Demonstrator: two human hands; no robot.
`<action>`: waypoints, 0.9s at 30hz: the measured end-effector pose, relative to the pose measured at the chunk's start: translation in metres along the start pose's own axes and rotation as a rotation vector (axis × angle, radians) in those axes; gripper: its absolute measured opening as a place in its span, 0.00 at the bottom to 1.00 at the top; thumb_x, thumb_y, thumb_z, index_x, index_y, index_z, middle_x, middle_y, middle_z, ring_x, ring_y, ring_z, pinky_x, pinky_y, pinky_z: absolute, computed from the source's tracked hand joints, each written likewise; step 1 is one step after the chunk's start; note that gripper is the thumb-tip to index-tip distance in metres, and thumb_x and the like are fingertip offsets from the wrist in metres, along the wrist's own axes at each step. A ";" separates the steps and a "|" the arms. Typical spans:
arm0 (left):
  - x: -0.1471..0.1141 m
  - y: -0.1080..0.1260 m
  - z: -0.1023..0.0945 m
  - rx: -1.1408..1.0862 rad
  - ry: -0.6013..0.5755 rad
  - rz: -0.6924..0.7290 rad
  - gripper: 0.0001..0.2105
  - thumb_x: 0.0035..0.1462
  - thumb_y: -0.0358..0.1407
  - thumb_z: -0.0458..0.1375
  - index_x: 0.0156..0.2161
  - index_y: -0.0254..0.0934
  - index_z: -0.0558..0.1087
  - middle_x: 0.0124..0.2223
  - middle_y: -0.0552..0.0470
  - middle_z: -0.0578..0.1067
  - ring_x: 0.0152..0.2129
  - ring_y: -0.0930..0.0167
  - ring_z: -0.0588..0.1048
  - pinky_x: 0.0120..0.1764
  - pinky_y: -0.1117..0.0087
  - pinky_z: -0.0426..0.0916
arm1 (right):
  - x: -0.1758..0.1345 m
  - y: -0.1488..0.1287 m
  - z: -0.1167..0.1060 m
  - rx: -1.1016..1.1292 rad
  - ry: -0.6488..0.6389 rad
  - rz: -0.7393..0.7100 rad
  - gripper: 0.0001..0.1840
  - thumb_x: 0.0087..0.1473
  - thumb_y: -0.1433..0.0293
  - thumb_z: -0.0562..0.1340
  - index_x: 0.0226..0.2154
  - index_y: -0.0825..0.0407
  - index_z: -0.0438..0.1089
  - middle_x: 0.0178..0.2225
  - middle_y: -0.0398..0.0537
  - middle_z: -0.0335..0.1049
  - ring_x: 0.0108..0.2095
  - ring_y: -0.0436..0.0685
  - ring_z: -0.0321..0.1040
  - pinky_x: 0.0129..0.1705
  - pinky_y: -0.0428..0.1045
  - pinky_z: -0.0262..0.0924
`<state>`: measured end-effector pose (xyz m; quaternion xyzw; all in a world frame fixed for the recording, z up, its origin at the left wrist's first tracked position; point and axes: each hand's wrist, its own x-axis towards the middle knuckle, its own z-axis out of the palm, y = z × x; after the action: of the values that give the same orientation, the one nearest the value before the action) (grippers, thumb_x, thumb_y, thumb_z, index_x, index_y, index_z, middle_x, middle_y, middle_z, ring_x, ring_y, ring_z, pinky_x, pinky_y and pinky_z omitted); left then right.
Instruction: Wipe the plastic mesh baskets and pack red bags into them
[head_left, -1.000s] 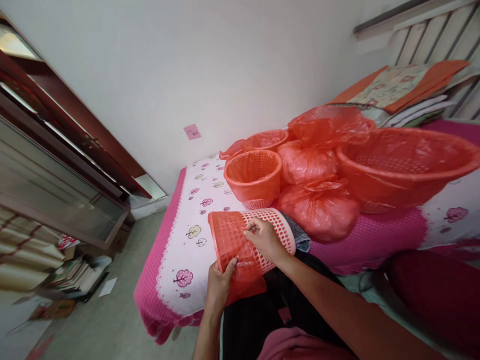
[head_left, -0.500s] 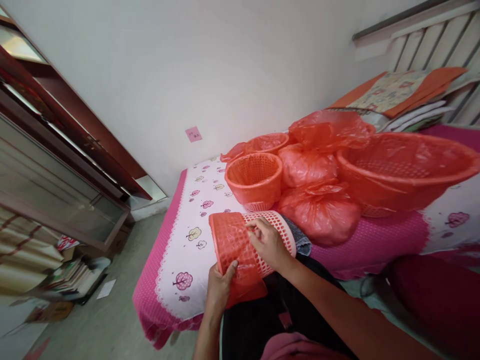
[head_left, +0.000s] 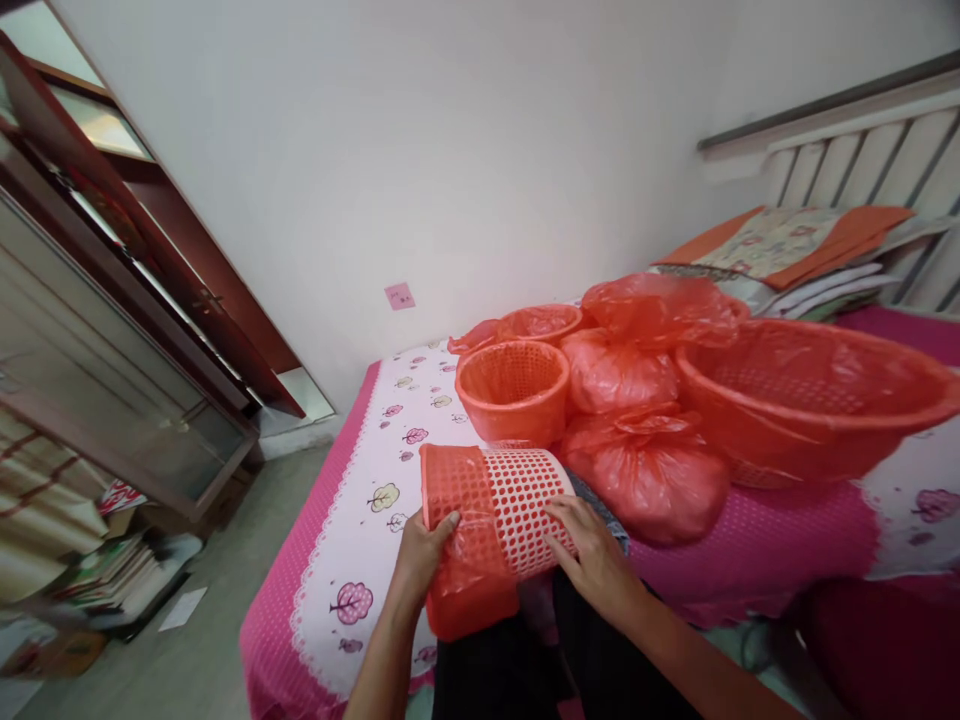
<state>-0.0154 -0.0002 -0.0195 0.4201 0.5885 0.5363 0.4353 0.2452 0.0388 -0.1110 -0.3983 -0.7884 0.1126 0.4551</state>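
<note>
A pale perforated plastic wastebasket point(head_left: 523, 505) lies on its side at the near edge of the bed, over my lap. A red plastic bag point(head_left: 469, 590) lines it and is folded back over the rim end. My left hand point(head_left: 424, 560) grips that rim end, thumb on the bag and the other fingers hidden. At the base end, my right hand point(head_left: 589, 550) holds the wastebasket, fingertips resting on its holed wall. Just behind stands a red-lined small basket point(head_left: 514, 405), upright.
Two stuffed red plastic bags point(head_left: 649, 475) sit to the right, beside a large red-lined basket point(head_left: 817, 440). Folded bedding point(head_left: 787, 255) is stacked at the back right. A flowered sheet point(head_left: 382, 560) covers the bed. Books point(head_left: 112, 570) lie at the left on the floor side.
My right hand has moved from the bag's edge, where its fingers were pinched, to the wastebasket's base end. My left hand stays at the rim. The view has tilted up slightly.
</note>
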 end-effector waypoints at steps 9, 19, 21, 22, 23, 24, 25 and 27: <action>0.036 0.035 -0.006 -0.004 -0.049 -0.078 0.29 0.38 0.52 0.76 0.38 0.30 0.78 0.31 0.43 0.82 0.25 0.63 0.80 0.30 0.65 0.74 | -0.059 0.038 0.002 -0.298 0.031 -0.101 0.34 0.65 0.66 0.59 0.71 0.43 0.54 0.65 0.55 0.65 0.62 0.67 0.67 0.60 0.63 0.67; 0.017 0.039 -0.015 0.191 0.359 0.127 0.39 0.50 0.48 0.71 0.62 0.32 0.66 0.57 0.31 0.76 0.55 0.53 0.76 0.54 0.53 0.71 | -0.014 0.010 0.000 -0.376 -0.026 -0.317 0.38 0.63 0.70 0.60 0.73 0.47 0.51 0.70 0.54 0.59 0.70 0.66 0.55 0.68 0.65 0.57; 0.004 0.046 -0.011 0.269 0.412 0.233 0.31 0.55 0.48 0.66 0.60 0.34 0.69 0.60 0.33 0.74 0.59 0.52 0.72 0.57 0.51 0.67 | 0.003 0.005 0.006 -0.357 -0.057 -0.330 0.39 0.63 0.70 0.60 0.73 0.47 0.50 0.71 0.55 0.57 0.71 0.66 0.53 0.68 0.66 0.57; -0.005 0.051 -0.007 0.298 0.426 0.287 0.28 0.56 0.48 0.65 0.58 0.36 0.71 0.61 0.35 0.74 0.59 0.52 0.71 0.58 0.50 0.66 | 0.010 0.005 0.010 -0.350 -0.074 -0.331 0.40 0.63 0.70 0.60 0.73 0.48 0.49 0.71 0.55 0.57 0.71 0.66 0.54 0.68 0.67 0.57; -0.015 0.056 -0.001 0.320 0.431 0.337 0.24 0.57 0.48 0.64 0.56 0.38 0.74 0.60 0.37 0.75 0.59 0.52 0.71 0.59 0.51 0.65 | 0.014 0.005 0.015 -0.346 -0.088 -0.328 0.40 0.63 0.71 0.60 0.74 0.48 0.48 0.71 0.56 0.58 0.70 0.66 0.54 0.68 0.67 0.57; -0.026 0.060 0.006 0.322 0.427 0.383 0.22 0.58 0.47 0.64 0.55 0.40 0.75 0.60 0.40 0.75 0.58 0.52 0.72 0.60 0.51 0.64 | 0.017 0.007 0.020 -0.345 -0.093 -0.326 0.40 0.63 0.71 0.60 0.74 0.49 0.48 0.70 0.56 0.58 0.70 0.66 0.55 0.67 0.67 0.58; -0.037 0.063 0.014 0.294 0.383 0.412 0.21 0.58 0.47 0.64 0.54 0.41 0.77 0.59 0.41 0.76 0.57 0.52 0.73 0.59 0.52 0.65 | 0.018 0.009 0.025 -0.347 -0.089 -0.325 0.40 0.63 0.71 0.60 0.74 0.49 0.48 0.70 0.57 0.59 0.70 0.66 0.56 0.67 0.67 0.59; -0.055 0.064 0.028 0.161 0.221 0.349 0.19 0.59 0.47 0.65 0.53 0.45 0.78 0.57 0.43 0.77 0.56 0.52 0.73 0.58 0.52 0.67 | 0.015 0.016 0.032 -0.351 -0.067 -0.333 0.39 0.64 0.70 0.59 0.74 0.49 0.49 0.69 0.58 0.61 0.68 0.67 0.59 0.66 0.67 0.61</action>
<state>0.0283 -0.0407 0.0468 0.4878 0.5917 0.5976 0.2340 0.2239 0.0660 -0.1280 -0.3319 -0.8653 -0.0895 0.3649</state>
